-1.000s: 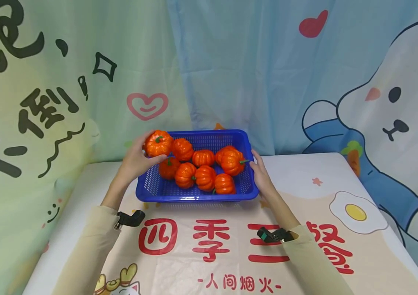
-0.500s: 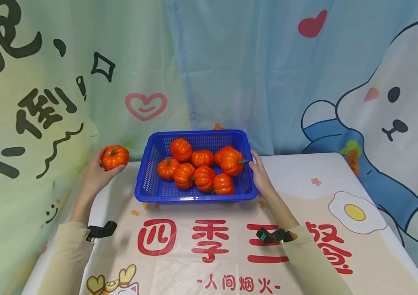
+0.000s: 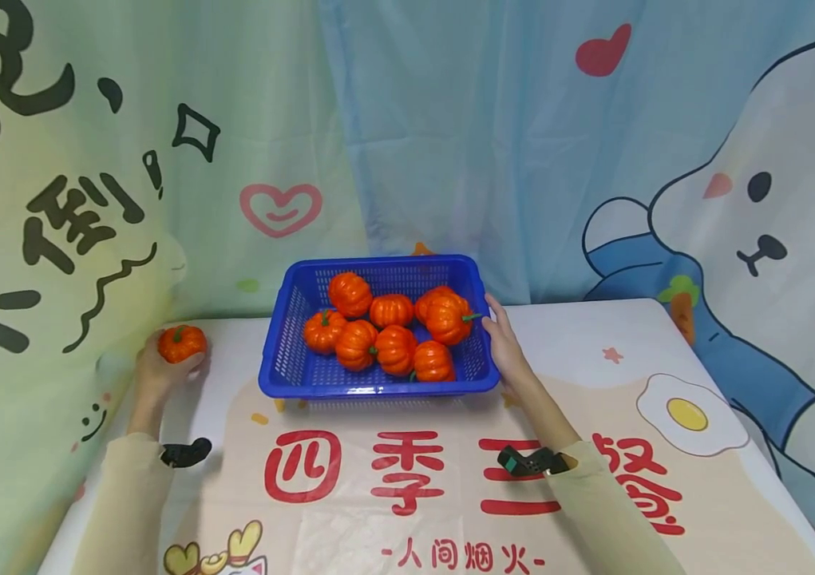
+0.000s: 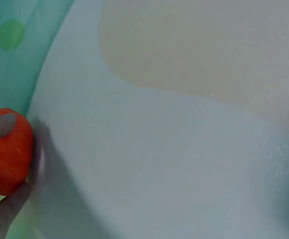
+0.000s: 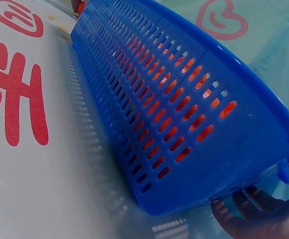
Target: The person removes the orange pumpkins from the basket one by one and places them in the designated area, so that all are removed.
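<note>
In the head view my left hand [image 3: 158, 375] grips a small orange pumpkin [image 3: 182, 343] with a green stem, at the table's far left corner. The left wrist view shows thumb and fingers on either side of this pumpkin [image 4: 9, 154], close above the white tabletop or touching it. A blue plastic basket [image 3: 378, 391] with slotted walls stands at the middle back, holding several similar pumpkins [image 3: 396, 350]. My right hand [image 3: 510, 351] holds the basket's right end, its fingers [image 5: 254, 206] bent against the outer wall in the right wrist view.
A printed cloth [image 3: 350, 463] with red characters covers the table [image 3: 579, 335]. Behind the basket and along the left side hangs a patterned curtain [image 3: 436, 144], close to the table's edges. A black band [image 3: 187, 453] sits on the left wrist.
My left hand has lifted a pumpkin out of the basket's left rear corner and carried it left, then down to the table corner. The right hand has stayed at the basket's right end.
</note>
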A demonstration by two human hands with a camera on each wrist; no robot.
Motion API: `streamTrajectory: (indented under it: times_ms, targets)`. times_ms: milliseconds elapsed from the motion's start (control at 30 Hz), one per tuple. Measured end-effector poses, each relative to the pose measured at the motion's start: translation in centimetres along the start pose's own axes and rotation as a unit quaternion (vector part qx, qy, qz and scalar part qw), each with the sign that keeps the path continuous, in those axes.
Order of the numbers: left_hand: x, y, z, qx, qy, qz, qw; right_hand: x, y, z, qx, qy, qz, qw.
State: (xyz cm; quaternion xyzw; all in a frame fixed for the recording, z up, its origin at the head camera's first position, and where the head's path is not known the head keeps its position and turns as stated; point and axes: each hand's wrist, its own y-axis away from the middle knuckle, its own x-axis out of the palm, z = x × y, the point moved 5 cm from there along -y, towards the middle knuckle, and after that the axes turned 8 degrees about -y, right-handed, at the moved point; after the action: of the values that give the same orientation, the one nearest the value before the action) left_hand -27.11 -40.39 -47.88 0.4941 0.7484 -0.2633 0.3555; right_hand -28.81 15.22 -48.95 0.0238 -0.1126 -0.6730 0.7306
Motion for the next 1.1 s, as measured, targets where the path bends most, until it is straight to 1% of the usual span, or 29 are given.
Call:
streamTrajectory:
  times_ms: [67,267,500,633,900,1100]
  targets:
    - [0.2,0.0,0.1,-0.009,0.003,0.0,1.0,0.0,0.1,0.0,0.001,0.001,0.0,1.0]
    - [0.7,0.0,0.1,-0.051,-0.002,0.003,0.9987,0.0,0.2,0.2,0.005,-0.001,0.0,1.0]
    - [0.9,0.0,0.5,-0.075,0.0,-0.002,0.9972,0.0,0.0,0.2,0.0,0.004,0.0,1.0]
    - [1.0,0.1,0.6,-0.079,-0.005,-0.005,0.9968,0.1,0.0,0.1,-0.001,0.007,-0.001,1.0]
    - [1.1,0.1,0.8,-0.072,-0.003,-0.017,0.9972,0.1,0.1,0.2,0.002,0.013,-0.005,1.0]
    - [1.2,0.3,0.8,-0.082,-0.003,-0.014,0.9965,0.0,-0.1,0.0,0.002,0.027,-0.008,1.0]
